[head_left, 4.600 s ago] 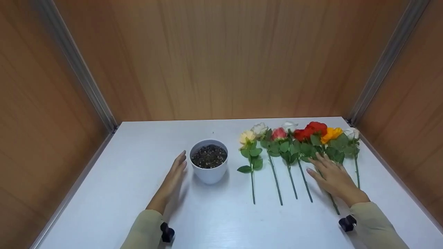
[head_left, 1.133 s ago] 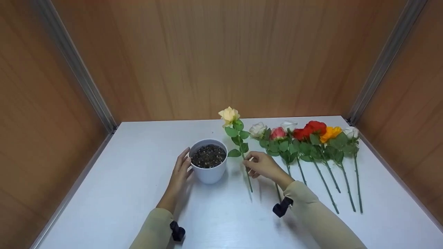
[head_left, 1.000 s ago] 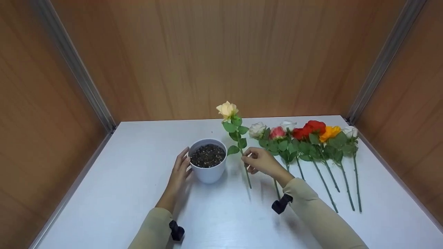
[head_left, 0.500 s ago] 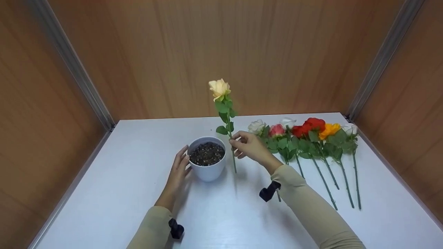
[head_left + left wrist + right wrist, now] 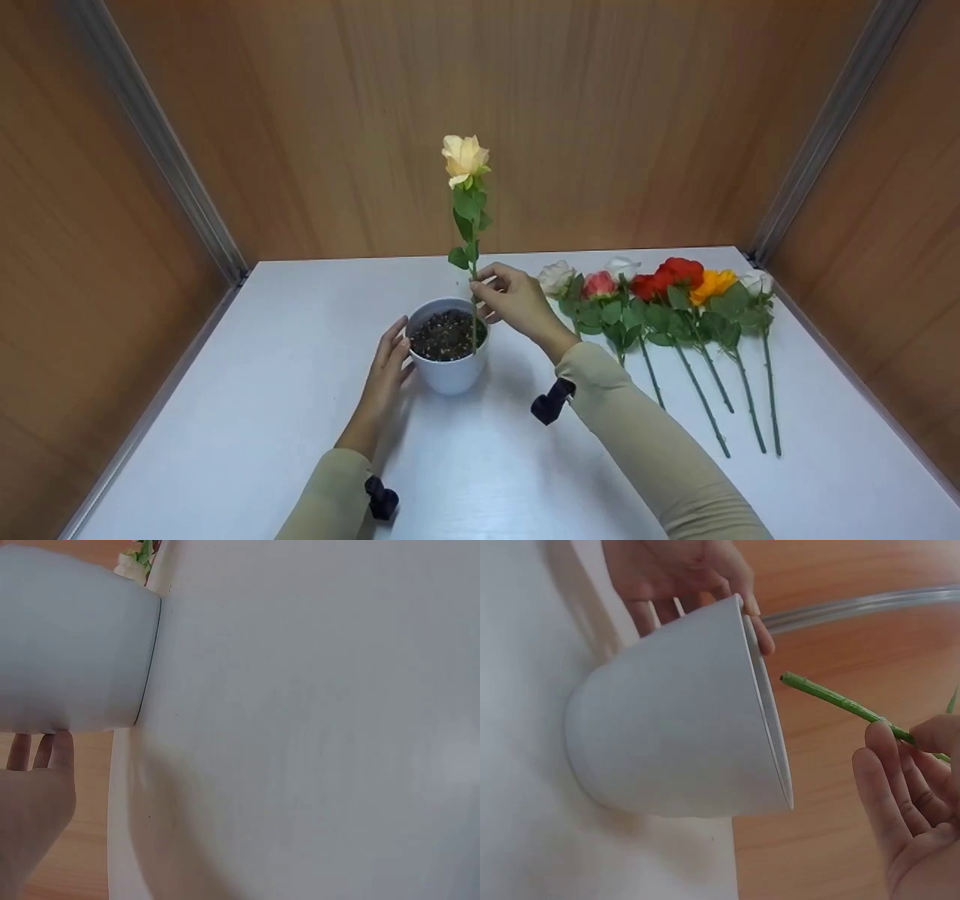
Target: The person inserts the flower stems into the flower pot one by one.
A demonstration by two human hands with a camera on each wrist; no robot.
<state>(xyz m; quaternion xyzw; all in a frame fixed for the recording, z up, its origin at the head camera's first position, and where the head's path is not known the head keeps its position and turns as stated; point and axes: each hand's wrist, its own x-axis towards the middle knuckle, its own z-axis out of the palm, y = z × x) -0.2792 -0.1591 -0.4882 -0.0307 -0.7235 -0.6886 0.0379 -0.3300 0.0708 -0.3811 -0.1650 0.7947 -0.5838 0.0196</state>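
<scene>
A pale yellow rose point(image 5: 466, 159) stands nearly upright, its green stem point(image 5: 832, 697) pinched between the thumb and fingers of my right hand point(image 5: 521, 304). In the right wrist view the stem's cut end points at the mouth of the white pot point(image 5: 450, 375), just clear of the rim. Dark speckled soil point(image 5: 442, 336) fills the pot. My left hand point(image 5: 386, 367) rests against the pot's left side, fingers fairly straight, fingertips at the rim. The left wrist view shows its fingers point(image 5: 63, 750) touching the pot wall.
Several more roses lie side by side on the right of the white table point(image 5: 300, 390): white ones point(image 5: 556, 277), a pink one point(image 5: 599, 284), red ones point(image 5: 681, 273) and an orange one point(image 5: 712, 286). Wood panels point(image 5: 600, 127) enclose the table at the back and sides.
My right hand went from the roses on the right to the yellow rose, picked it up and brought it left and up over the pot. My left hand moved against the pot.
</scene>
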